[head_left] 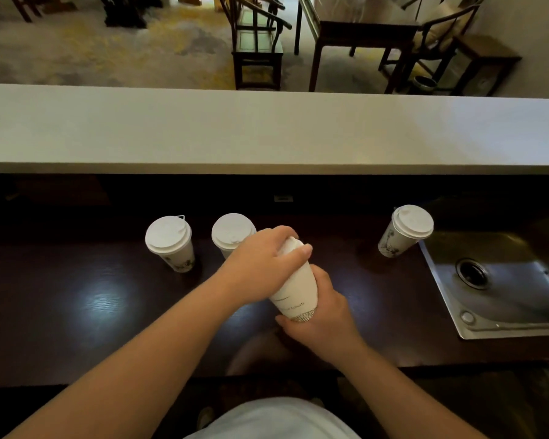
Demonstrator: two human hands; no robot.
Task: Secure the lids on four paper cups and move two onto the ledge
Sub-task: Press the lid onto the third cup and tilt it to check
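Observation:
A white paper cup (295, 289) stands on the dark counter at the centre. My left hand (263, 264) covers its top, fingers curled over the lid, which is mostly hidden. My right hand (320, 315) wraps the cup's lower body from the right. Three other lidded white cups stand on the counter: one at the left (170, 242), one just behind my left hand (232, 231), partly hidden by it, and one at the right (404, 229) near the sink. The pale ledge (267, 131) runs across above the counter with nothing on it.
A steel sink (501, 280) with a drain is set into the counter at the right. The dark wooden counter (92, 305) stretches left. Beyond the ledge are dark wooden chairs (257, 42) and a table (362, 33) on the floor.

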